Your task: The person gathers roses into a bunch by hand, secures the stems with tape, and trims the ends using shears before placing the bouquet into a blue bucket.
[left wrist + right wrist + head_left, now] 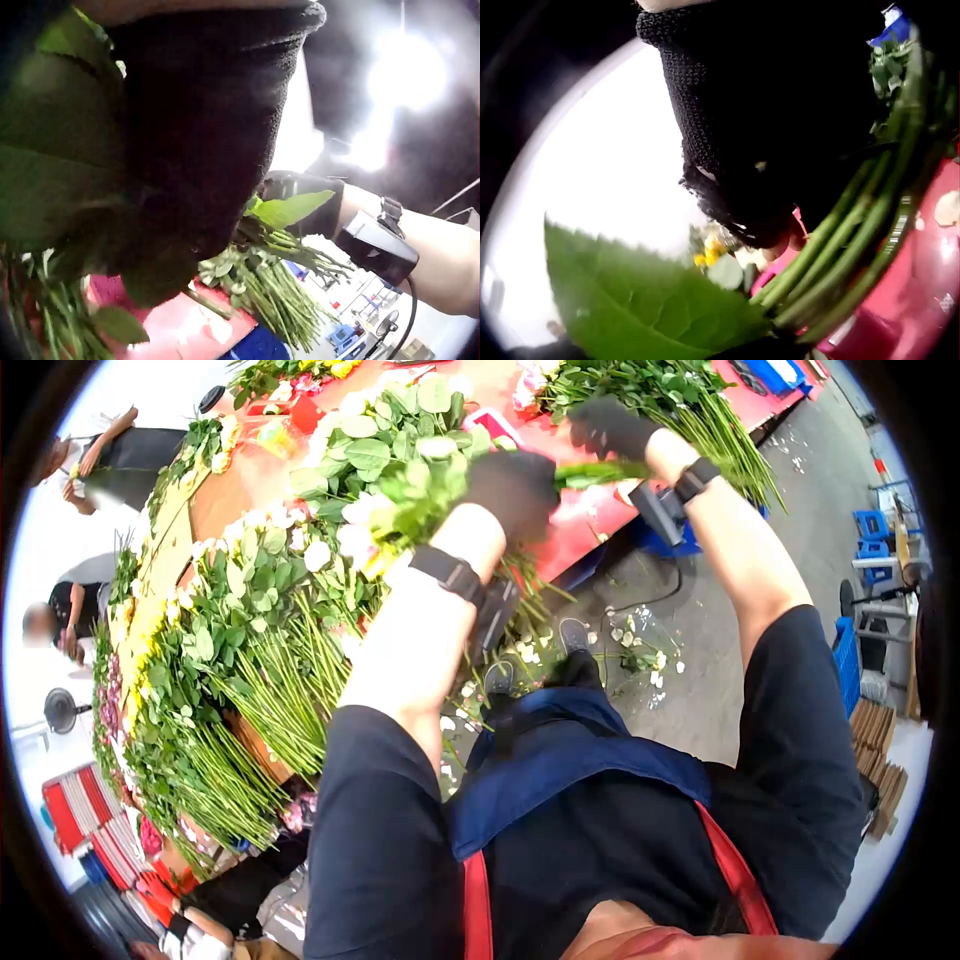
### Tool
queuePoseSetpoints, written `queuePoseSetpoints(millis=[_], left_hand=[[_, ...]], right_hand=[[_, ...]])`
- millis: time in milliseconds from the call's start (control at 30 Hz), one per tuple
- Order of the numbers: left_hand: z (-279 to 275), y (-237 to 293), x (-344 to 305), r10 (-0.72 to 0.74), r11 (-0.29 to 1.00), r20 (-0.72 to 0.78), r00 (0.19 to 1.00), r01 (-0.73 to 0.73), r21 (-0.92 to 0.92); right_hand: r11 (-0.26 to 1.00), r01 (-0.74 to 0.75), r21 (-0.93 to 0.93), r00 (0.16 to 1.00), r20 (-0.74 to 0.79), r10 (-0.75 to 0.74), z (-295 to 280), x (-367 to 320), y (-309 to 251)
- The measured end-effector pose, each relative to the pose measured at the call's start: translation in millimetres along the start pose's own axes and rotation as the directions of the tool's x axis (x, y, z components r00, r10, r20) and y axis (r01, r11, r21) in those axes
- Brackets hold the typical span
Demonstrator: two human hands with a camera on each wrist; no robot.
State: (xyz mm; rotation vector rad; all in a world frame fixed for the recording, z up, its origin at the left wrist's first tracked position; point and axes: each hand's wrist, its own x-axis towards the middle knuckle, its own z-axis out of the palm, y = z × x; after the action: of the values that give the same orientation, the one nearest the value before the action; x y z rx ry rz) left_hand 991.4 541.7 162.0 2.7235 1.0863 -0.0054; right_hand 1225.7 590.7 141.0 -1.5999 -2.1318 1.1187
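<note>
My gloved left hand [512,495] grips a bunch of leafy flowers [420,500] above the red table, with leaves spreading on its far side. Green stems [847,247] run from this bunch towards my right hand [610,432], also in a dark glove. In the right wrist view, the right hand's bent fingers lie against the stems, its bare fingertips [784,241] close beside them. A large serrated leaf [645,300] fills the lower left there. The left wrist view shows the dark left glove [202,135] between big leaves and the stems; its fingers are mostly hidden.
Long rows of cut flowers with bare stems [290,670] cover the table [560,545] to my left. Another bunch [690,420] lies at the far right corner. Petals [640,635] litter the floor. Other people stand at the left; blue stools [872,545] stand at right.
</note>
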Motion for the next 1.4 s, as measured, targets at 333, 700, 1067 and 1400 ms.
queuePoseSetpoints(millis=[333,700,1067,1400], left_hand=[[44,21,6,-0.380,0.858,0.341,0.860,0.465,-0.216],[1,70,1,-0.370,0.778,0.240,0.897,0.441,-0.448],[10,74,9,-0.490,0.871,0.027,0.871,0.491,-0.021],[10,79,5,-0.549,0.835,0.171,0.818,0.541,0.099]], right_hand=[[0.934,0.272,0.231,0.955,-0.187,-0.232,48,-21,-7],[0.542,0.095,0.835,0.990,-0.024,-0.137,82,-64,53],[0.875,0.404,0.267,0.894,-0.316,-0.317,122,-51,88],[0.262,-0.338,0.904,0.937,0.349,0.007,63,-82,7]])
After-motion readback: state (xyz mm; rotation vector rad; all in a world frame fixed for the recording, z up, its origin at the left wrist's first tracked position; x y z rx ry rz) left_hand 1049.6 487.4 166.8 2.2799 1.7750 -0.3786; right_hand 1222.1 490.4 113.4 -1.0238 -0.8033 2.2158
